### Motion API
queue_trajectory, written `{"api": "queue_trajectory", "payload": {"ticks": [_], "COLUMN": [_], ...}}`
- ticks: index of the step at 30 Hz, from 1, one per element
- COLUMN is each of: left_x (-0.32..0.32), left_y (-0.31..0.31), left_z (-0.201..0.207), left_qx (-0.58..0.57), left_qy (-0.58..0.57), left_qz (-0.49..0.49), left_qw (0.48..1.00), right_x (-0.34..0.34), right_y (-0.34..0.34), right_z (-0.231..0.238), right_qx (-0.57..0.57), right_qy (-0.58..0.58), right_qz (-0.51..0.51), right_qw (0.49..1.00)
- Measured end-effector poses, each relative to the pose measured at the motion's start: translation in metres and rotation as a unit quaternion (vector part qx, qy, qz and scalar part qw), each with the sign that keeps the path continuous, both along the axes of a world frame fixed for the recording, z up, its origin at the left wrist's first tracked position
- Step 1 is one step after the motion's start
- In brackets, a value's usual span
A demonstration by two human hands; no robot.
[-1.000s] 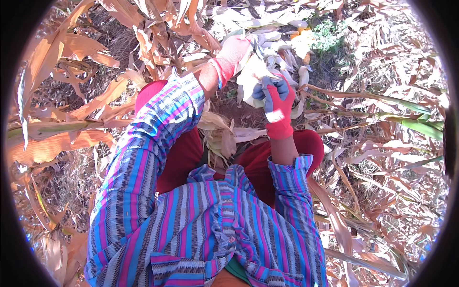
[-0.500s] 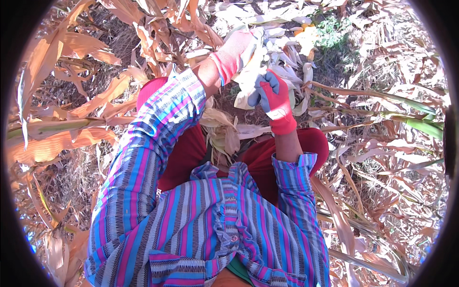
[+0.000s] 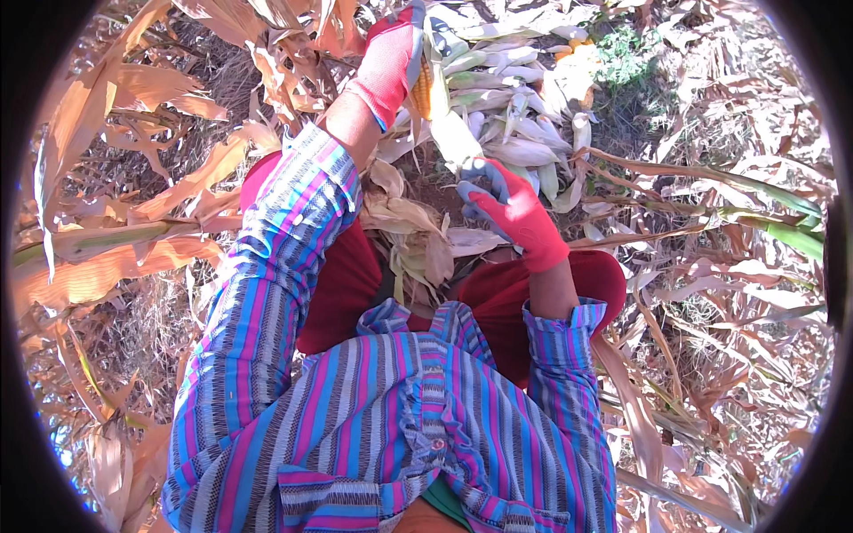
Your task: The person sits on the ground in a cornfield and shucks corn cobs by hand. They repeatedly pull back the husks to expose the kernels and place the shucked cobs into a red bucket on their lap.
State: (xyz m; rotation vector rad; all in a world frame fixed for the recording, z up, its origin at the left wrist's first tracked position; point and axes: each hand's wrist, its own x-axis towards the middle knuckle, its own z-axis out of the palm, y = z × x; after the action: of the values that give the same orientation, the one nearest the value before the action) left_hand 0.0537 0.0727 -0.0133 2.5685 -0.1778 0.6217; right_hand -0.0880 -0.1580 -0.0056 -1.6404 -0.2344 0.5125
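Observation:
My left hand (image 3: 389, 64), in a red glove with a grey palm, is closed at the upper end of an ear of corn (image 3: 421, 93), at the top of the view. Yellow kernels show along the ear beside the glove. A pale husk (image 3: 451, 135) hangs from the ear down toward my right. At its lower end, the curled fingers of my right hand (image 3: 514, 211), gloved the same way, grip the husk. The left fingertips are mostly hidden behind the glove's back.
Several ears in pale husks (image 3: 511, 98) lie heaped ahead, with bare yellow corn (image 3: 573, 49) at the far side. Dry corn stalks and leaves (image 3: 178, 178) crowd the left. Long stalks (image 3: 711, 209) stretch across the litter at right. Loose brown husks (image 3: 413, 235) lie between my knees.
My left hand has moved up and left, and yellow kernels now show beside it. My right hand has shifted slightly down, its fingers turned toward the pale husk.

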Motion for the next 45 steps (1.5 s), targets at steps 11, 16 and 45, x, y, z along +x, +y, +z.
{"api": "queue_trajectory", "payload": {"ticks": [11, 16, 45], "left_x": [-0.006, -0.024, -0.040], "left_y": [-0.029, -0.050, -0.034], "left_z": [-0.006, 0.009, 0.059], "left_qx": [-0.496, -0.499, -0.825], "left_qy": [0.107, 0.077, 0.209], "left_qz": [0.026, -0.063, 0.027], "left_qw": [0.861, 0.861, 0.524], "right_x": [0.029, 0.016, 0.043], "right_y": [-0.012, 0.011, -0.003], "right_z": [0.026, -0.006, 0.001], "right_qx": [0.153, -0.192, 0.233], "right_qy": [-0.102, -0.394, 0.040], "right_qz": [-0.364, -0.181, -0.301], "right_qw": [0.913, 0.880, 0.924]}}
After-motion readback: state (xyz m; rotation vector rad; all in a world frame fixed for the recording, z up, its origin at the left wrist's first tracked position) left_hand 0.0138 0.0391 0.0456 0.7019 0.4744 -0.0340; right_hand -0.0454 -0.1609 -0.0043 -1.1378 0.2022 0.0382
